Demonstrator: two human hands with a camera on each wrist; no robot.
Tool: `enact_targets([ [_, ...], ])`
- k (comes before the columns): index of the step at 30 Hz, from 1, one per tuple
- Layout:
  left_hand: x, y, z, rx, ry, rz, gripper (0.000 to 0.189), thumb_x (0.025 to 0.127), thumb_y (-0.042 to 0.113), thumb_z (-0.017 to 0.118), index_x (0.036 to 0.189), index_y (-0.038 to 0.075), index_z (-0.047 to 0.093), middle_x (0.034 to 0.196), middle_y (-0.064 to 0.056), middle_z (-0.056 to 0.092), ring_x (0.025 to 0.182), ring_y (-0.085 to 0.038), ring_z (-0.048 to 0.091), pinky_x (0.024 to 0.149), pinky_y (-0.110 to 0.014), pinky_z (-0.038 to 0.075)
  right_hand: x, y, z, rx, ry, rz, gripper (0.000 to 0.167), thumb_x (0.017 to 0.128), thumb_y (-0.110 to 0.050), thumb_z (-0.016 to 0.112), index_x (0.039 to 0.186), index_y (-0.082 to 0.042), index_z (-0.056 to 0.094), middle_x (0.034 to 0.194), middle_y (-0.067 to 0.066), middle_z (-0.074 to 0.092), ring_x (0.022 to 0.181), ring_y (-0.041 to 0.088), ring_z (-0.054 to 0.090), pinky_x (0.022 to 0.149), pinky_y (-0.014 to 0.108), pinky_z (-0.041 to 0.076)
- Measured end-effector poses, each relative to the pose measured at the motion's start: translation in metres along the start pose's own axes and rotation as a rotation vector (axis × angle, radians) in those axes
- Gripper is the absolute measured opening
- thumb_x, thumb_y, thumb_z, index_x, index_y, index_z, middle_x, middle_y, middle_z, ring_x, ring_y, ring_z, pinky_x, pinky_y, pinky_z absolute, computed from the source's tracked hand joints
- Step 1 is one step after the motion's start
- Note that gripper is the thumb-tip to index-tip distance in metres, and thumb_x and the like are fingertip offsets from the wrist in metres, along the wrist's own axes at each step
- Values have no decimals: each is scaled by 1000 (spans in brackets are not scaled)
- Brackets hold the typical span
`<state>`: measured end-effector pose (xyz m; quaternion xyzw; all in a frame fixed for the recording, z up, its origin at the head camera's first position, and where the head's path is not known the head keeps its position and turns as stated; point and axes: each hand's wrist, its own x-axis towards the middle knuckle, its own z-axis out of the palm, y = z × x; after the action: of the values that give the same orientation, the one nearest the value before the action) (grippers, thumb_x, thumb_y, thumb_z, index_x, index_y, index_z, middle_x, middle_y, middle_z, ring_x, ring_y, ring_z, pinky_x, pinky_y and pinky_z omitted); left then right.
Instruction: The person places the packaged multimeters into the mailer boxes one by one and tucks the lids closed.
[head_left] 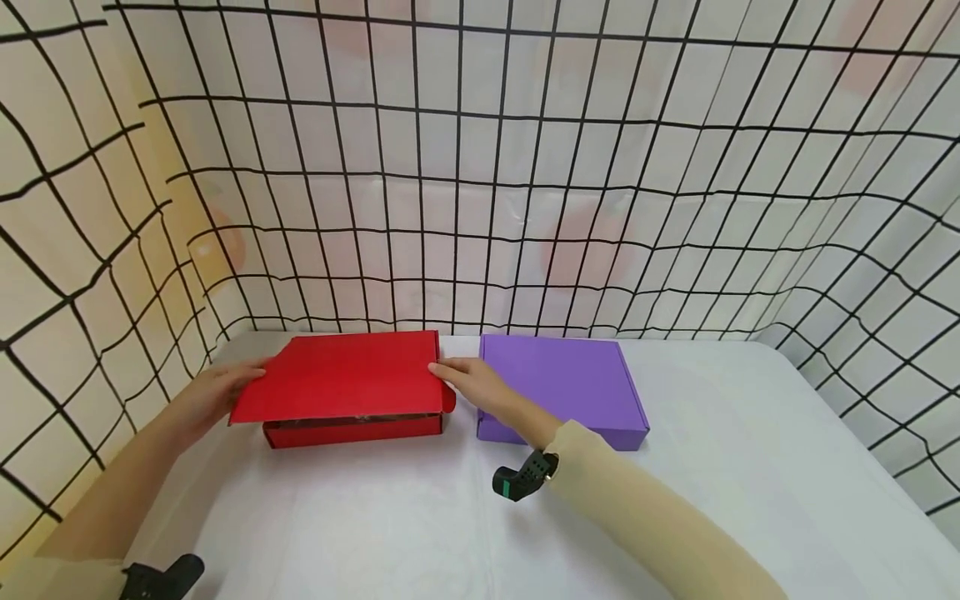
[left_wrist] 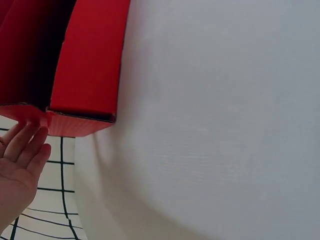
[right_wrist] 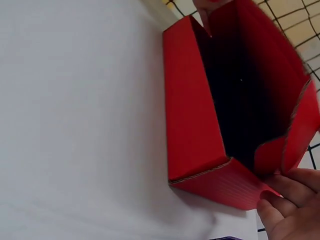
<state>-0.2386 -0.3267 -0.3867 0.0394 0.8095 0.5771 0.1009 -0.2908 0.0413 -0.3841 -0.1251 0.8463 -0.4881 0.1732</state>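
Note:
A red cardboard box [head_left: 356,432] lies at the back left of the white table. Its lid [head_left: 345,375] is partly raised along the front, leaving a dark gap above the front wall. My left hand [head_left: 217,390] touches the lid's left side with extended fingers, which show below the side flap in the left wrist view. At the right side, my right hand [head_left: 476,383] has its fingertips against the lid and box edge. A bent side flap [right_wrist: 300,127] appears above those fingers in the right wrist view. The box's inside is too dark to make out.
A closed purple box [head_left: 562,379] stands to the right of the red one, partly behind my right forearm. Black grid netting [head_left: 457,179] rises along the back and both sides of the white tabletop [head_left: 390,517].

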Motion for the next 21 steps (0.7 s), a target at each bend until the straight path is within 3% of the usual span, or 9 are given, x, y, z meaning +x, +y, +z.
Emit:
enact_targets([
  [4, -4, -2, 7, 95, 26, -7, 61, 96, 33, 46, 142, -4, 27, 131, -9, 48, 97, 4, 50, 81, -14, 47, -2, 7, 3, 14, 19, -61, 51, 89, -36, 58, 130, -5, 53, 127, 10, 57, 118, 24, 52, 97, 39, 44],
  [7, -6, -3, 12, 137, 35, -30, 63, 95, 35, 48, 143, -2, 26, 141, -26, 34, 108, -10, 49, 81, -13, 46, -5, 10, 7, 2, 38, -119, 48, 89, -31, 60, 127, -3, 54, 123, 12, 59, 113, 25, 56, 90, 34, 49],
  [12, -8, -6, 17, 142, 36, -43, 68, 94, 35, 51, 144, -1, 24, 143, -26, 30, 123, -38, 39, 82, -17, 47, -9, 13, 12, -75, 76, -193, 45, 89, -25, 61, 126, -1, 55, 125, 13, 58, 115, 29, 55, 91, 37, 48],
  [21, -12, -11, 21, 119, 10, -25, 70, 93, 32, 53, 146, 0, 20, 146, -26, 25, 129, -43, 29, 82, -17, 46, -12, 15, 20, -193, 132, -172, 46, 88, -25, 62, 128, -4, 53, 131, 13, 54, 114, 30, 56, 91, 38, 47],
])
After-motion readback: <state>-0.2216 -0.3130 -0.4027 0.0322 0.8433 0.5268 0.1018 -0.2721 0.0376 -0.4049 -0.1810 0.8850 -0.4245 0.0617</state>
